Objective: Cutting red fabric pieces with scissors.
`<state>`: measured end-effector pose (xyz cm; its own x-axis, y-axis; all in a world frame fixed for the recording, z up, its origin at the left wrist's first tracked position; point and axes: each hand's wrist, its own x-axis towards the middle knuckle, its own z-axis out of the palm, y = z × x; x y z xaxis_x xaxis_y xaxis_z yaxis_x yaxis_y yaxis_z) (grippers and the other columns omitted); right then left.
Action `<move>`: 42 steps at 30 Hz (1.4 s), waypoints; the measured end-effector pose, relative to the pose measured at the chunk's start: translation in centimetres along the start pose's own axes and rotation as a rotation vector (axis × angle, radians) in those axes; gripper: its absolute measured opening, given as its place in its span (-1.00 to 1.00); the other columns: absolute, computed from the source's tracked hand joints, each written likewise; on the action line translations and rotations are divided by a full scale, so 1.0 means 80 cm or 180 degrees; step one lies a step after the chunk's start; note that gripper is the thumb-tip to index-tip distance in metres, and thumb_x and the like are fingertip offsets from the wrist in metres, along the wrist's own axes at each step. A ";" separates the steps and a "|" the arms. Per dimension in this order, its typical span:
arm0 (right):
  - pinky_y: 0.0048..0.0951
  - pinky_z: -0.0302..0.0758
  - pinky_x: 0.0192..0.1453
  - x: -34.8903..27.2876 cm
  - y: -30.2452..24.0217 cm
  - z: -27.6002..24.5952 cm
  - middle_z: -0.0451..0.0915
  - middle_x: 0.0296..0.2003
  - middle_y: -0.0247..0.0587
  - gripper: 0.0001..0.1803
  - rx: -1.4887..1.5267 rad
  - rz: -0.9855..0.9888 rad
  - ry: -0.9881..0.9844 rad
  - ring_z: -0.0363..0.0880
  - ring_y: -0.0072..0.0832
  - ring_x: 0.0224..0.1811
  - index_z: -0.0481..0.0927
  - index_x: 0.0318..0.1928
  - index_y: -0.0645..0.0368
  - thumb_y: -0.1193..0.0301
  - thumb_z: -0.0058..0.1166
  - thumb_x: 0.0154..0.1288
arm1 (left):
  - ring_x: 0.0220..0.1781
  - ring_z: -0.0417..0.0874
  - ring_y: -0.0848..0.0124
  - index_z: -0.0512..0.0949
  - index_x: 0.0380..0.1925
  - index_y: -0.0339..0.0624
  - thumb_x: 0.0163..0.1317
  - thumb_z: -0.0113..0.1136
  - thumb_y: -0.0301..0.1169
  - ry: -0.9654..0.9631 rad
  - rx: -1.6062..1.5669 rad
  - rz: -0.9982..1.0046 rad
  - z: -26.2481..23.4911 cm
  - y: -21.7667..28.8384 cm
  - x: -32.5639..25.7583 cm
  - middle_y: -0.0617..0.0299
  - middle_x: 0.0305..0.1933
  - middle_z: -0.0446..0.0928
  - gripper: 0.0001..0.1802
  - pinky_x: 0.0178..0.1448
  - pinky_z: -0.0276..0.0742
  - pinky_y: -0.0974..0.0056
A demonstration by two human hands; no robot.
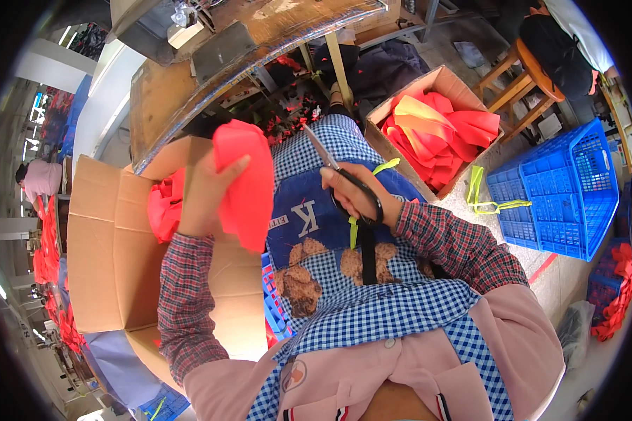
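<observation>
- The left hand (207, 186) is closed on a piece of bright red fabric (249, 182), thumb lying across its front and fingers hidden behind it; the cloth is raised in front of the chest and hangs down past the wrist.
- The right hand (354, 189) is clenched around the black handles of a pair of scissors (340, 175), whose metal blades point up and to the left, toward the red fabric but apart from it.
- The fabric sits to the left of the scissors, its right edge near the blade tips, and in front of the open cardboard box (112, 245) on the person's left.
- That box is plain brown, its flaps spread wide, with more red cloth showing inside just behind the left hand.
- Under both hands lies a blue-and-white checked apron (372, 309) with a dark blue patch bearing a white letter and brown paw-shaped marks.
- A second cardboard box (439, 130), further off to the upper right, holds folded red and orange pieces.
- A blue plastic crate (565, 189) with a latticed wall stands on the floor to the right, yellow-green straps lying beside it.
- A wooden stool (523, 81) stands beyond the crate.
- Above the hands runs a worn wooden worktable (189, 91).
</observation>
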<state>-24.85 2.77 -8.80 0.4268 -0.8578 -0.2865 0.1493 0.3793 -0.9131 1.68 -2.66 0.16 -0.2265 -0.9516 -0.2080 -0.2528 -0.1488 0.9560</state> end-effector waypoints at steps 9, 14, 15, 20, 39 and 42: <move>-0.57 0.30 -0.65 0.021 0.012 -0.010 0.32 -0.66 -0.44 -0.49 0.0046 -0.0003 0.0063 0.32 -0.65 -0.74 0.49 -0.17 0.25 -0.02 -0.09 0.44 | 0.12 0.54 0.54 0.47 0.18 -0.17 0.35 0.16 -0.37 0.0542 -0.0083 0.0488 -0.129 0.080 0.079 0.31 0.12 0.55 -0.60 0.21 0.44 0.38; -0.58 0.30 -0.64 0.020 0.011 -0.012 0.33 -0.64 -0.43 -0.55 -0.0055 0.0055 0.0030 0.32 -0.65 -0.74 0.47 -0.14 0.25 0.04 -0.12 0.47 | 0.16 0.52 0.53 0.45 0.20 -0.19 0.35 0.17 -0.34 0.0292 0.0216 0.0750 -0.168 0.103 0.131 0.31 0.14 0.53 -0.56 0.25 0.40 0.37; -0.59 0.30 -0.64 0.019 0.010 -0.012 0.32 -0.63 -0.43 -0.58 -0.0067 -0.0001 -0.0034 0.32 -0.66 -0.74 0.45 -0.13 0.25 0.09 -0.16 0.50 | 0.16 0.52 0.52 0.43 0.21 -0.20 0.35 0.18 -0.31 0.0268 0.0285 0.0786 -0.172 0.106 0.137 0.30 0.15 0.52 -0.54 0.25 0.39 0.37; -0.60 0.31 -0.63 0.020 0.012 -0.013 0.33 -0.62 -0.43 -0.60 -0.0110 0.0029 -0.0069 0.34 -0.66 -0.72 0.46 -0.09 0.27 0.12 -0.12 0.49 | 0.06 0.58 0.50 0.45 0.18 -0.21 0.30 0.24 -0.33 0.0213 0.0215 0.0761 -0.178 0.121 0.165 0.30 0.08 0.56 -0.53 0.16 0.49 0.36; -0.58 0.30 -0.65 0.022 0.019 -0.013 0.34 -0.68 -0.46 -0.63 -0.0042 -0.0112 -0.0087 0.33 -0.67 -0.74 0.39 -0.40 0.12 0.11 -0.01 0.44 | -0.01 0.62 0.52 0.54 0.08 -0.20 0.25 0.30 -0.32 0.0049 0.0351 0.0805 -0.173 0.127 0.176 0.31 -0.01 0.61 -0.59 0.13 0.50 0.38; -0.60 0.33 -0.61 0.022 0.018 -0.014 0.34 -0.62 -0.43 -0.62 -0.0209 -0.0013 -0.0132 0.34 -0.66 -0.71 0.46 -0.07 0.24 0.13 -0.05 0.46 | 0.00 0.62 0.51 0.55 0.07 -0.21 0.25 0.30 -0.32 -0.0013 0.0321 0.0788 -0.172 0.126 0.176 0.31 -0.01 0.61 -0.59 0.13 0.50 0.37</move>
<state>-24.88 1.38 -10.94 0.4631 -0.8436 -0.2717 0.0929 0.3511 -0.9317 8.90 -21.29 9.68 -0.2968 -0.9545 0.0286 -0.2818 0.1162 0.9524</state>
